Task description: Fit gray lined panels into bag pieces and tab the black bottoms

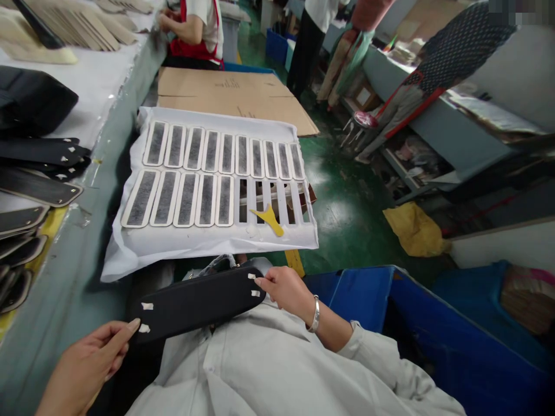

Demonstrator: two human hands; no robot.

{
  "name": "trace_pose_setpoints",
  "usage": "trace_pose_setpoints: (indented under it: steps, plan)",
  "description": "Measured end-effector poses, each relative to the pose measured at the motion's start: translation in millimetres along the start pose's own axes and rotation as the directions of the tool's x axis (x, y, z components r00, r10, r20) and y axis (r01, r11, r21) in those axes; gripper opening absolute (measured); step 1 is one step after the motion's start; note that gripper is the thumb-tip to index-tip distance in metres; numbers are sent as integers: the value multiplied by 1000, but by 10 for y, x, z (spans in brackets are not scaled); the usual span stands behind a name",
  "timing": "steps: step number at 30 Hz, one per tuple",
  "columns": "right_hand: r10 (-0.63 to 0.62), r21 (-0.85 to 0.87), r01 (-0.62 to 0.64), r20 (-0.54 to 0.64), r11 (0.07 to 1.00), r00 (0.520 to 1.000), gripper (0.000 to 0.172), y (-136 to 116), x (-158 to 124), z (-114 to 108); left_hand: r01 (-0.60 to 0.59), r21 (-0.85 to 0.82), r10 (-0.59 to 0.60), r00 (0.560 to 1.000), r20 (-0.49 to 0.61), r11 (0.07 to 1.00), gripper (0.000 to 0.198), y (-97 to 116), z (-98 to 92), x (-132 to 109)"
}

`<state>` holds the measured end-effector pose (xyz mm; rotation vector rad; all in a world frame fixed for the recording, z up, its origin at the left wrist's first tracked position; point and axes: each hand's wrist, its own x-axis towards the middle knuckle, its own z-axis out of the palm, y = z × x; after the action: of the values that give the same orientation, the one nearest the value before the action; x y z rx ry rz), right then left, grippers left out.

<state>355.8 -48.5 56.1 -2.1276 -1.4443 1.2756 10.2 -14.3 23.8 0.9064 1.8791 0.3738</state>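
A long black panel (pixel 199 303) with rounded ends, perhaps the base of a bag, lies across my lap. Small whitish tabs show in pairs near both of its ends. My left hand (pixel 93 352) pinches its left end, thumb on top beside a tab. At the far end my right hand (pixel 288 292), with a silver bangle on the wrist, grips the edge near the upper tab. Beyond the panel is a white-covered board (pixel 208 240) bearing rows of pale-edged, dark-centred rectangular pieces (pixel 186 199). A yellow forked tool (pixel 271 219) rests on the board's slotted right part.
On the left, a table (pixel 108 133) carries stacked black panels (pixel 39 188), a black bag-like object (pixel 34 101) and beige pieces (pixel 82 26). Cardboard (pixel 229 92) lies behind the board. Blue bins (pixel 359 297) stand at my right. Several people are farther back.
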Motion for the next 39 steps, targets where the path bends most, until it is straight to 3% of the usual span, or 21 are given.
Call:
trace_pose_setpoints:
  steps: [4,14,21,26,30,32,34,36,39]
  plan:
    - [-54,-121,50,-28,991,998,39,-47,-11,-23,106,-131,-101,994,45,986,58,128,25,-116]
    - [-58,-195,49,-38,980,998,38,-97,-45,-21,75,-143,-69,997,46,987,52,60,17,-46]
    - [-20,-229,11,-38,973,999,36,-98,-10,-2,40,-120,-24,992,127,992,55,-41,3,34]
    - [-33,-357,25,-17,934,999,37,-142,7,-51,-100,32,96,991,92,994,52,37,-13,-22]
    - [-120,-547,26,-137,836,983,30,-221,-19,-96,-261,136,252,965,78,956,44,95,-50,-37]
    - [-274,-571,120,-192,812,942,21,-343,-16,-42,-309,142,300,951,80,940,42,101,-66,-9]
    - [-482,-553,314,-186,771,856,19,-540,-5,106,-341,127,333,940,76,932,40,88,-78,28]
    - [-656,-522,529,-80,669,751,28,-783,29,344,-354,93,348,935,71,931,38,60,-85,64]
    - [-753,-455,725,160,517,638,56,-1104,161,766,-369,31,365,927,86,929,38,24,-106,105]
